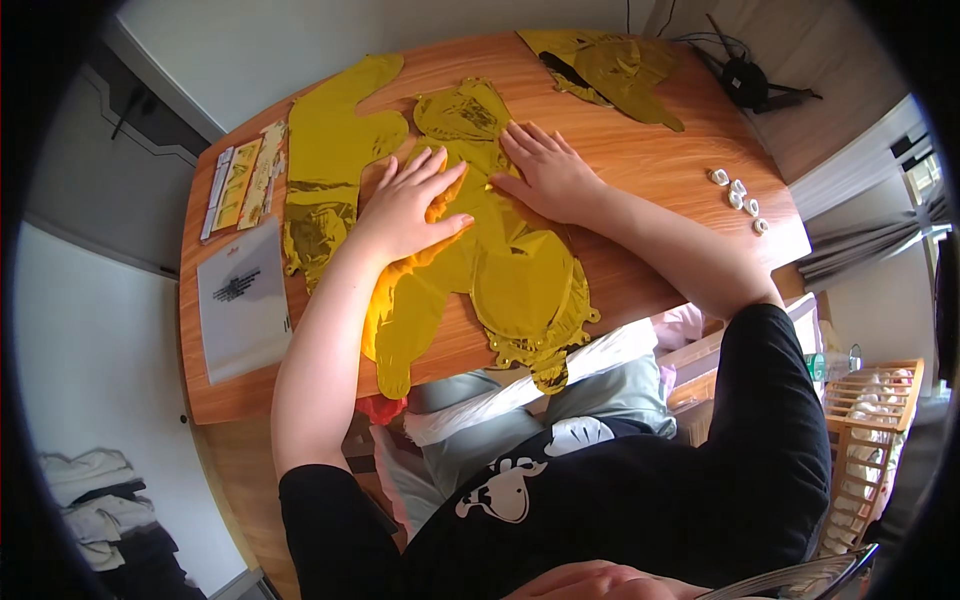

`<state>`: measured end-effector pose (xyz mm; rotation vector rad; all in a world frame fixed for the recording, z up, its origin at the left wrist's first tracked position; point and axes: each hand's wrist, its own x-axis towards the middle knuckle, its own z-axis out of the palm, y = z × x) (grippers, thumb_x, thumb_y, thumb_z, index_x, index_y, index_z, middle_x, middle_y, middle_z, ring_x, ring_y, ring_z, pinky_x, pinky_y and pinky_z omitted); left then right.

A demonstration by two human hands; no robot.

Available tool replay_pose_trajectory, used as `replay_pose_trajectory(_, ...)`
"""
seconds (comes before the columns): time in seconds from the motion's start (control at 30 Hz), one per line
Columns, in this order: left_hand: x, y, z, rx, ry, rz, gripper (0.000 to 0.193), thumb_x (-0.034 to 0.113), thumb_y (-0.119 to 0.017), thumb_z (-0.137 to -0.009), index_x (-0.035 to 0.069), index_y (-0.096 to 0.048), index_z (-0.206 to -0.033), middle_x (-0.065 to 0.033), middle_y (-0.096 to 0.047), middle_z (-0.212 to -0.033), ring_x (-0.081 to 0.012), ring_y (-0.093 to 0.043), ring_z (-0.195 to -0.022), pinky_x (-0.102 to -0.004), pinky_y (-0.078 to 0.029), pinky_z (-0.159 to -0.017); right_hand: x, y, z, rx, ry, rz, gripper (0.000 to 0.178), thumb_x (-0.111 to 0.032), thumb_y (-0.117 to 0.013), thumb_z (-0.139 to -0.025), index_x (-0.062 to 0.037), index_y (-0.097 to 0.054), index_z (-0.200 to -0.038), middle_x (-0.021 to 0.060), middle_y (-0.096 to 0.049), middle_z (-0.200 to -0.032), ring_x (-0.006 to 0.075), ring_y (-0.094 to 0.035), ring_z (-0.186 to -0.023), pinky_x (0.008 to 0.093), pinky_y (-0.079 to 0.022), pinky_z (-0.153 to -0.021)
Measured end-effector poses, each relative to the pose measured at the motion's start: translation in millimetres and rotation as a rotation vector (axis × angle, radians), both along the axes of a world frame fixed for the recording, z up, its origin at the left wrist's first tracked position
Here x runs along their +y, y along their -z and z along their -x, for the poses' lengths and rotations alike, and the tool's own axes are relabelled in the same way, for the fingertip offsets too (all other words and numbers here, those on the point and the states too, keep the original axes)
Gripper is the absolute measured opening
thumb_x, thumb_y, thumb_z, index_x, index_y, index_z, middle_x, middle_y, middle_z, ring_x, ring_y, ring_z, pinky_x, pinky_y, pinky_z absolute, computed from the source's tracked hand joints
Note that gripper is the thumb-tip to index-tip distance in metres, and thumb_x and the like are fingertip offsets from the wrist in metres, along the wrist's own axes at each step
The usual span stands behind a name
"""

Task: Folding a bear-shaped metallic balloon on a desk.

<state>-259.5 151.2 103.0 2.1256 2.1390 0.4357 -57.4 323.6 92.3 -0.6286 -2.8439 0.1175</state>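
Note:
A flat, uninflated gold foil balloon (515,270) lies in the middle of the wooden table, its lower end hanging over the near edge. My left hand (405,205) rests on its left part with fingers spread; the foil beneath glows orange. My right hand (550,175) lies palm down on its upper right part, fingers stretched out. Neither hand grips anything. Just left of it, a second flat gold foil balloon (330,130) is spread out, crinkled toward its lower end. At the far right of the table a third gold foil piece (615,70) lies partly folded.
Left on the table are printed packages (240,180) and a clear plastic bag (240,300) with dark marks. Several small white rolls (738,195) sit near the right edge. Beyond the back right corner is a black router (745,80) with cables. A wooden rack (870,420) stands at right.

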Motion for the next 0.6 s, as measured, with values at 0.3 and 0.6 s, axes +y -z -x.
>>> replay_pose_trajectory(0.3,3.8,-8.0,9.4,-0.304,0.014,0.006,0.072,0.051,-0.067,-0.096,0.018,-0.046,-0.157,-0.0141,-0.031,-0.168,-0.0277,-0.027,-0.157,-0.0504,-0.014,-0.128,-5.7,-6.9,-2.3,-0.050,0.039,0.028,0.091,-0.071,-0.035,-0.102,-0.0025,-0.029,-0.161,0.0168,-0.028,-0.168,0.0325,-0.021,-0.157,0.0496,-0.017,-0.128)
replay_pose_trajectory(0.6,-12.0,-69.7,-12.7,-0.779,0.006,-0.056,0.046,0.023,-0.058,-0.106,0.008,-0.053,-0.149,-0.0095,-0.053,-0.153,-0.0244,-0.047,-0.144,-0.0405,-0.038,-0.119,0.2,-5.3,-5.4,-0.089,0.052,0.053,0.095,-0.074,-0.031,-0.101,-0.0027,-0.026,-0.162,0.0148,-0.023,-0.170,0.0312,-0.016,-0.159,0.0480,-0.014,-0.129)
